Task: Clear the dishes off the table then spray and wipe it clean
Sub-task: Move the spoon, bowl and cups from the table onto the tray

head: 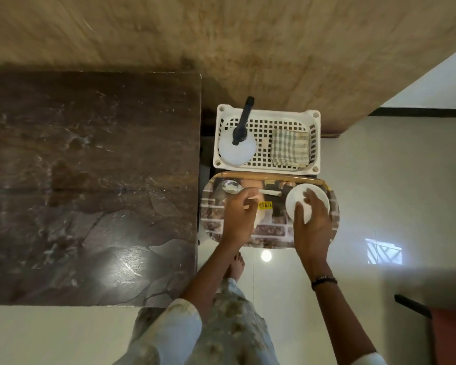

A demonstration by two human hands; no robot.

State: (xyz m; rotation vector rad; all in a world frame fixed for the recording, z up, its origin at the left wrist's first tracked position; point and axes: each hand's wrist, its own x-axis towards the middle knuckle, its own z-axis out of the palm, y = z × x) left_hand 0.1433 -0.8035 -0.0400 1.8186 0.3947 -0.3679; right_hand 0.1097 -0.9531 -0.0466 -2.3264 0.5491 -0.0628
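Note:
The dark marbled table [90,185] fills the left of the head view with nothing on it. To its right lies a printed tray [274,233]. Over the tray my left hand [238,219] grips a metal spoon [231,187], its bowl pointing up-left. My right hand [312,227] holds a white bowl [300,196] at the tray's right end. Beyond the tray stands a white perforated basket [269,114] with a white spray bottle [237,146] with a dark trigger and a folded checked cloth [288,148].
A beige wall or counter surface [248,35] runs across the top. Glossy white floor tiles [379,180] lie right and below, with my bare foot [236,267] under the tray. A dark reddish piece of furniture [432,320] sits at the lower right.

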